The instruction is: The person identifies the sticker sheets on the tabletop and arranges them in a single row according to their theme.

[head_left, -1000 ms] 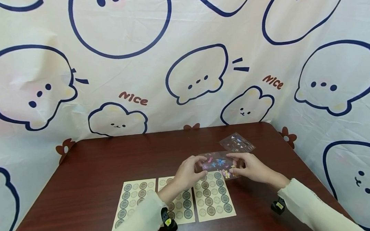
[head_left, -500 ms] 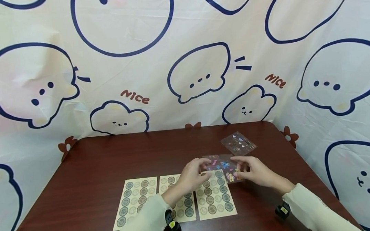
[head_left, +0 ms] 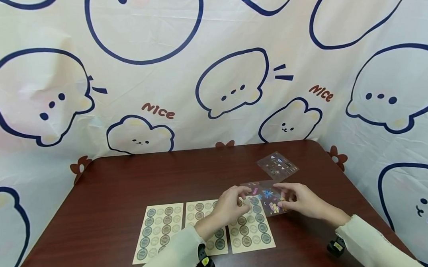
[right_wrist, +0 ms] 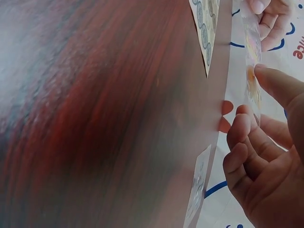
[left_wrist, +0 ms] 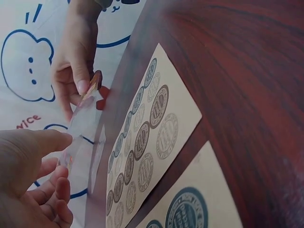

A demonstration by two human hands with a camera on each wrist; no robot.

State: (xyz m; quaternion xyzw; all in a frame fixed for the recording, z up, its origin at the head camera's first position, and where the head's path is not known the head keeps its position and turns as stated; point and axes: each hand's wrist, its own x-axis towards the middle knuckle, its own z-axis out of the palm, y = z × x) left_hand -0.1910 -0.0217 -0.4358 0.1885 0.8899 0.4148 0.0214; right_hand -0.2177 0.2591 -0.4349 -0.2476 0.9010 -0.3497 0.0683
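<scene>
A transparent sheet with colourful stickers (head_left: pixel 267 194) is held above the table between both hands. My left hand (head_left: pixel 228 206) pinches its left edge between thumb and fingers; the left wrist view has the clear film (left_wrist: pixel 85 118) running from there to the other hand. On the opposite edge, my right hand (head_left: pixel 304 201) pinches the sheet, its thumb against the face and the fingers behind, as the right wrist view (right_wrist: pixel 270 156) shows. Below and to the left lies a cream sheet of round stickers (head_left: pixel 254 229), partly covered by the left hand.
Two more cream sheets of round stickers, one at the left (head_left: pixel 155 227) and one in the middle (head_left: pixel 199 208), lie in a row on the dark wooden table (head_left: pixel 109 194). Farther back rests another transparent sheet (head_left: pixel 278 165). A patterned cloth (head_left: pixel 183 91) hangs behind.
Both hands have moved slightly right and toward the person, carrying the transparent sticker sheet with them. The view has shifted a little; the cream sheets lie as before.
</scene>
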